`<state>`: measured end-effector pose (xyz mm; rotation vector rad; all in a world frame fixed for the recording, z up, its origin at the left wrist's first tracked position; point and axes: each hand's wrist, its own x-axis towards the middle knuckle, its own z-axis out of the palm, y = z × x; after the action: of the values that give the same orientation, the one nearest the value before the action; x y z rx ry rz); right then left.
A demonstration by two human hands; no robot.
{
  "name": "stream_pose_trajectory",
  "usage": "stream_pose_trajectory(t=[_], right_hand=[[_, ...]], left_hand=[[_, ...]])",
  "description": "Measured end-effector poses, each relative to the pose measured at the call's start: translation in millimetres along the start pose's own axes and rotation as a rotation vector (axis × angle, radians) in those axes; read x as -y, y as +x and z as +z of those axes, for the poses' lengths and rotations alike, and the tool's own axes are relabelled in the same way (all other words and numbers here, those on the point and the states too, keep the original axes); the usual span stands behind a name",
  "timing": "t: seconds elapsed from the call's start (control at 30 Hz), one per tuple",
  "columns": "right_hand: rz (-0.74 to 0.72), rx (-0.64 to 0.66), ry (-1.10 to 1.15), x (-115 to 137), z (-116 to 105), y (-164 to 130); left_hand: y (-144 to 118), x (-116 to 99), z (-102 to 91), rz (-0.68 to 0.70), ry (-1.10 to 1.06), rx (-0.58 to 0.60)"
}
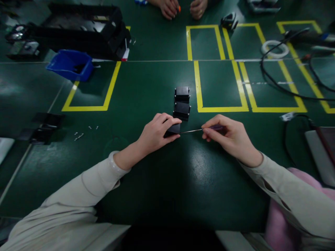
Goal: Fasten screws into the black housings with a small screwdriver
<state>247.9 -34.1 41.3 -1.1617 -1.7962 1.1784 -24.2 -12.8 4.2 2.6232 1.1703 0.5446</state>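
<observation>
Small black case, gripped, with screwdriver

Black case (173,129): is lying between the thumb and fingers of the left hand (158,130), which are grasping it.
Slim screwdriver (191,131): is pointing at the case's right side; the right hand (231,136) is pinching its handle.
Two similar cases (182,92): are lying just beyond.
Loose screws (79,136): are lying leftward.
Green tabletop (151,87): is bearing yellow tape outlines (222,109), a blue bin (62,69) and a white ring (265,49).
Another person's hands (169,8): are showing at the far side.
</observation>
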Motion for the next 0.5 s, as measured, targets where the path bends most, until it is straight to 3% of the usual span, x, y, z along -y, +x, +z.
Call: stream_pose_trajectory(t=[0.5], right_hand=[[-0.018,-0.011,-0.061,-2.1,0.6,1.4]], left_hand=[[0.0,-0.2,0.1,-0.001,0.004,0.000]])
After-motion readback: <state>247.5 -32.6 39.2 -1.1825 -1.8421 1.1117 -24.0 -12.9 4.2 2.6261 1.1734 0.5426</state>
